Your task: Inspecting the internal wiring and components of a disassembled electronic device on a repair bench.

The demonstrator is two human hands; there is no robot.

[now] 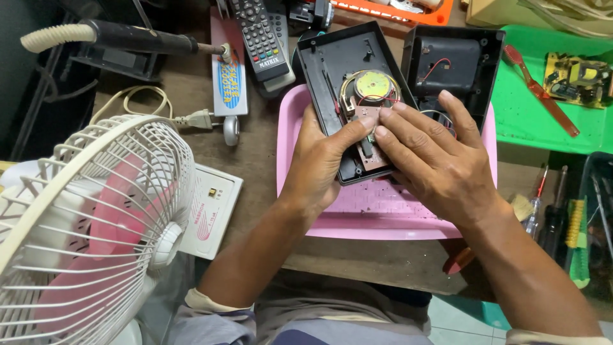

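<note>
Both hands on the open black case half (348, 83) lying on the pink tray (383, 204) mid-bench, long axis running away from the person: left hand (319, 163) grips its near-left edge, right hand (434, 160) fingers flat, pressing the circuit board (369, 150) below the speaker (372, 86); second case half (450, 64) just right, remote control (258, 35) far-left.

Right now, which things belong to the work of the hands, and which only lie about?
In hand:
left hand
right hand
open black case half
speaker
other case half
pink tray

Lying about:
white fan
soldering iron
remote control
green tray
screwdrivers
</note>
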